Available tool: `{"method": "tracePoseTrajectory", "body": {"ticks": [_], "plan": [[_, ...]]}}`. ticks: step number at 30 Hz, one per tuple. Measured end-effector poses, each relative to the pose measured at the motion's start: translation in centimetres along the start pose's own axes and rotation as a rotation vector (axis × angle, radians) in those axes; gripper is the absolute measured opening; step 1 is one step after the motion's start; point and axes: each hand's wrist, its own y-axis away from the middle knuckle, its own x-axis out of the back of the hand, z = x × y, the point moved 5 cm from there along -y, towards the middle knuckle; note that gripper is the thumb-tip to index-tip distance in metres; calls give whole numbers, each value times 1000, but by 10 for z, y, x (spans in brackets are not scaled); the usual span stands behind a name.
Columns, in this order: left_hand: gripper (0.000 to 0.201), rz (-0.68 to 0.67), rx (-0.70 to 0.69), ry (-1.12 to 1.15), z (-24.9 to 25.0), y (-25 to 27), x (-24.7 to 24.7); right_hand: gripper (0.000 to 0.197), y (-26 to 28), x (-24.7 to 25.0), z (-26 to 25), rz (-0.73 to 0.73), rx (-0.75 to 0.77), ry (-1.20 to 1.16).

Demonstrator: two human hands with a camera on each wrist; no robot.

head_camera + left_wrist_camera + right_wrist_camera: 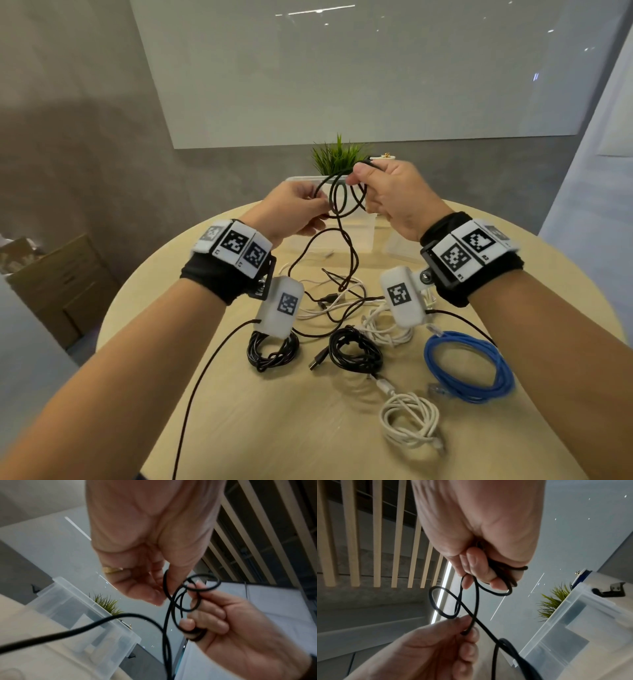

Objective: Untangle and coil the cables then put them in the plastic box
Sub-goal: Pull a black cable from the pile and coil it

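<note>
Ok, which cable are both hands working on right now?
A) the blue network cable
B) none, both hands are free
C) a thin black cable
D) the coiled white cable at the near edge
C: the left hand and right hand hold loops of the thin black cable above the table, while the blue network cable lies coiled on the table.

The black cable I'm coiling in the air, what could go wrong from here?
1. The black cable trails down into the loose tangle on the table; pulling up may tighten it or drag white cables along.
2. The right hand pinches several loops; they could slip and spring open.
</note>
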Motion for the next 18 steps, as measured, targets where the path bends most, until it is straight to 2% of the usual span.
{"method": "tracePoseTrajectory", "body": {"ticks": [2,6,12,15,18], "plan": [[15,-36,-4,263,0,3,-2,23,-1,3,6,23,-7,45],[13,27,-13,644,-1,0,2,23,-1,7,15,42,-23,108],[12,55,76,1069,-3,-8,-3,26,5,2,19,38,-94,-72],[7,87,51,1216,-5,-17,8,27,4,5,21,79,-105,-109],[10,185,-28,1153,-6,-26,20,28,-1,9,21,129,-114,-239]]}}
